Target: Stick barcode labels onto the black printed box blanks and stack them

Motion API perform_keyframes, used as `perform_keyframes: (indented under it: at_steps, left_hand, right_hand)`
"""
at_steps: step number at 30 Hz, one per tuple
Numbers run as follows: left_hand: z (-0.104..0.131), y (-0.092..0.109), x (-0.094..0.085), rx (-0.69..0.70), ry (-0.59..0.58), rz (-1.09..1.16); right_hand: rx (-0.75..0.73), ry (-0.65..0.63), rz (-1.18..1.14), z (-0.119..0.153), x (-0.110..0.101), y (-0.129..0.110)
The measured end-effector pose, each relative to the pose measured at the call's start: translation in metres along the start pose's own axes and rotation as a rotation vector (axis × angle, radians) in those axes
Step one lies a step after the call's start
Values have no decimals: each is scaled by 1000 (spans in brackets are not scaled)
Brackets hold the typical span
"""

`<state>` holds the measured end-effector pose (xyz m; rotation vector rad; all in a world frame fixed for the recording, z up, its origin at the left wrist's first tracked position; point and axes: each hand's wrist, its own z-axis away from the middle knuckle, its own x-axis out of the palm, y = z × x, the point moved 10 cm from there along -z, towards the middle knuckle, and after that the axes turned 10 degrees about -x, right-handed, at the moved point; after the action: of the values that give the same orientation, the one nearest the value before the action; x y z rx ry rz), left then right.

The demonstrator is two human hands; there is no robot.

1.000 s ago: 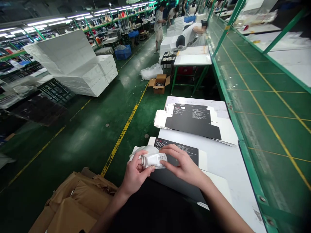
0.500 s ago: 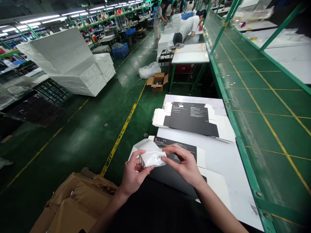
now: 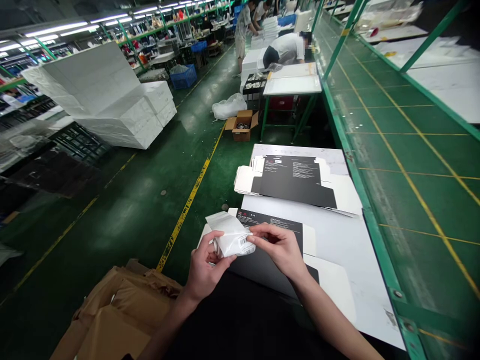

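Observation:
My left hand (image 3: 206,262) is wrapped round a loose roll of white barcode labels (image 3: 230,240), whose glossy strip flares up and to the left. My right hand (image 3: 279,247) pinches the strip's right end with thumb and forefinger, beside the printed barcodes. Whether a single label is peeled off between those fingertips is too small to tell. Below the hands lies a flat black and white printed carton (image 3: 270,270) on the white table, partly hidden by my hands and forearm.
A stack of flat printed cartons (image 3: 296,180) lies farther back on the white table (image 3: 333,235). Brown cardboard (image 3: 116,320) is at lower left. A green conveyor frame (image 3: 375,235) borders the right. An open box (image 3: 243,125) sits on the floor; co-workers (image 3: 287,48) are beyond.
The strip's flared end has shifted and stands up more. My right fingers have moved slightly along the label edge. The co-worker at the back bends lower.

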<state>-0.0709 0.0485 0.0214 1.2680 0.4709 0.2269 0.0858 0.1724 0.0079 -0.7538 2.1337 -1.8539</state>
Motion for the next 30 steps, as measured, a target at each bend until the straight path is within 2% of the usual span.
perform_keyframes:
  at_steps: [5,9,17,21,24,26,28,30]
  left_hand:
    - [1,3,1,-1,17,0]
    - [-1,3,3,-4,10,-14]
    - [-9,-16,8,-135,-24,21]
    - [-14,-28,8,-220,-6,66]
    - [-16,-37,6,-242,15,85]
    - [-18,-45,1,-257,47,69]
    - [-19,-56,-6,-291,82,55]
    - [-20,-68,-14,-337,109,65]
  right_hand:
    - [-25,-22,46,-2,0,-2]
    - [-117,-27,152,-3,-1,-11]
    - [-566,-67,554,10,10,-45]
    - [-669,-42,649,20,14,-47]
    - [-639,-36,578,27,16,-43]
    - [-562,-3,473,32,11,-34]
    - [-426,59,370,33,-1,-15]
    - [-229,140,313,32,-22,22]
